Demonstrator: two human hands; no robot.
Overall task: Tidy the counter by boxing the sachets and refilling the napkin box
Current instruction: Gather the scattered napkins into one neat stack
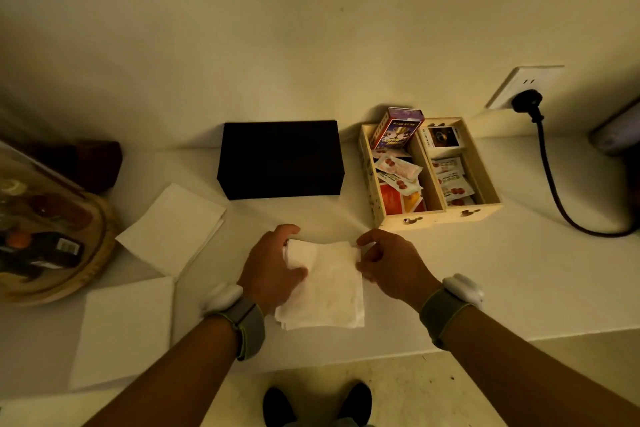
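Looking down at a white counter (485, 281) meeting a pale wall (277, 28), with the left hand (272, 267) and right hand (391, 263) pinching opposite edges of a napkin stack (325, 288), fingers clamped on it, just in front of the black napkin box (280, 159). Lying right of that box, a wooden two-compartment box (429, 218) holding sachets (398, 172); left of it, loose napkins (173, 225). Printing on the packets too small to read.
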